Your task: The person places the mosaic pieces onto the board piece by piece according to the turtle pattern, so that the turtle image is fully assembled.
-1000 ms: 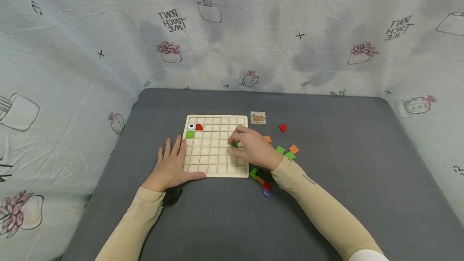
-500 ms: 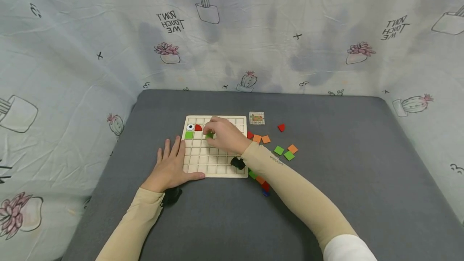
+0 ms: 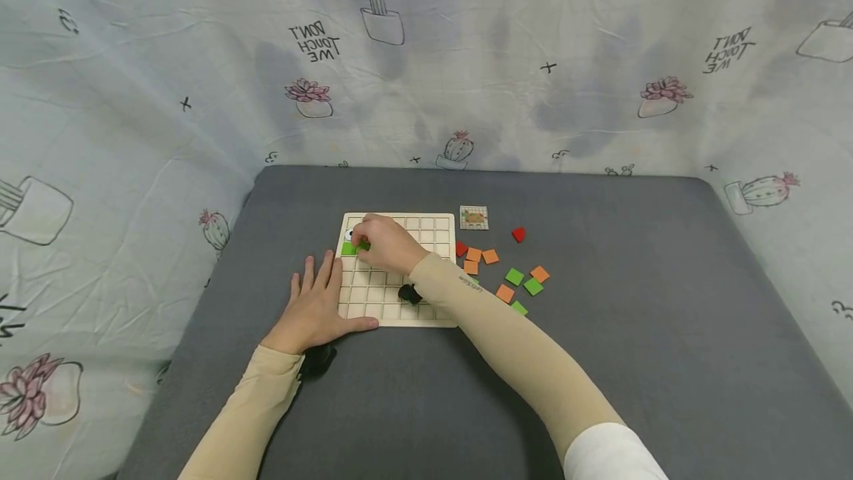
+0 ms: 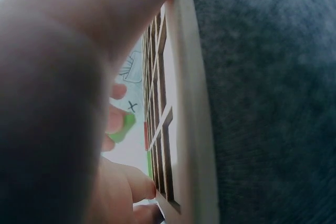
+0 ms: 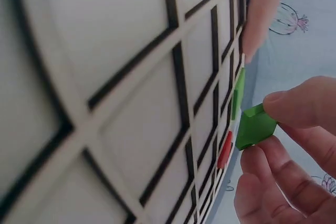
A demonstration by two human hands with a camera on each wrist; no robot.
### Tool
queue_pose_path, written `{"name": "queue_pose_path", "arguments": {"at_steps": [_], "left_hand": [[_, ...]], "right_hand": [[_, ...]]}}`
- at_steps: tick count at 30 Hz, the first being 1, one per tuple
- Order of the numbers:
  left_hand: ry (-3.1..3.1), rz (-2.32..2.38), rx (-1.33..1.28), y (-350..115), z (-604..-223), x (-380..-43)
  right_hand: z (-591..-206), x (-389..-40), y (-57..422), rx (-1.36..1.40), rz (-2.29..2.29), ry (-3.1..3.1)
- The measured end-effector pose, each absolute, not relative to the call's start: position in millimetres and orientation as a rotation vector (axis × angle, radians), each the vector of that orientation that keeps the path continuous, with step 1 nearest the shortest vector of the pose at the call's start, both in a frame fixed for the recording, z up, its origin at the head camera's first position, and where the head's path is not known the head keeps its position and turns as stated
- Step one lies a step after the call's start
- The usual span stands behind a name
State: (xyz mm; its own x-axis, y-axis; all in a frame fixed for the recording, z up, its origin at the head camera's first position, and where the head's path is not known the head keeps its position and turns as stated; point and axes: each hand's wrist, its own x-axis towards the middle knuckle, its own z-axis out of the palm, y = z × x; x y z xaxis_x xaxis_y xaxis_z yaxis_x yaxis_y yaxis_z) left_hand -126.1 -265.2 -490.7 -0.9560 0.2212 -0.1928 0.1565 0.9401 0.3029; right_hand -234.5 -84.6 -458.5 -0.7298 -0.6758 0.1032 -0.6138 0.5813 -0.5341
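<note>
A green square tile [image 5: 257, 128] is pinched between the thumb and fingers of my right hand [image 3: 389, 244], just above the upper left of the wooden grid board [image 3: 393, 302]. Beside it, a placed green tile [image 3: 349, 249] fills a cell at the board's left edge. The eye tile [image 3: 349, 234] is partly covered by my right hand. A red quarter-round tile [image 5: 225, 149] sits in the board, visible in the right wrist view. My left hand [image 3: 313, 306] lies with spread fingers along the board's left edge, thumb at the lower edge.
Right of the board lie loose orange tiles [image 3: 504, 292], green tiles [image 3: 514, 277] and red pieces [image 3: 519, 234]. A small picture card [image 3: 474, 218] rests beyond the board's upper right corner. A patterned cloth [image 3: 506, 58] hangs behind the grey table [image 3: 633, 280].
My right hand has carried the green tile leftward across the board, from its right side to the upper left cells. My left hand has stayed in place.
</note>
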Motion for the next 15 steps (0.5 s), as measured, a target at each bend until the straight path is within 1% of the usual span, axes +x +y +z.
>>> {"name": "queue_pose_path", "arguments": {"at_steps": [6,15], "left_hand": [[2.852,0.434,0.286,-265.9,-489.7,-125.1],[2.864,0.419,0.298,-265.0,-488.2,-125.5]], "right_hand": [[-462.2,-236.8,-89.5,-1.009,-0.807,2.701],[-464.9,-238.7,-92.7,-1.067,-0.729,2.739]]}}
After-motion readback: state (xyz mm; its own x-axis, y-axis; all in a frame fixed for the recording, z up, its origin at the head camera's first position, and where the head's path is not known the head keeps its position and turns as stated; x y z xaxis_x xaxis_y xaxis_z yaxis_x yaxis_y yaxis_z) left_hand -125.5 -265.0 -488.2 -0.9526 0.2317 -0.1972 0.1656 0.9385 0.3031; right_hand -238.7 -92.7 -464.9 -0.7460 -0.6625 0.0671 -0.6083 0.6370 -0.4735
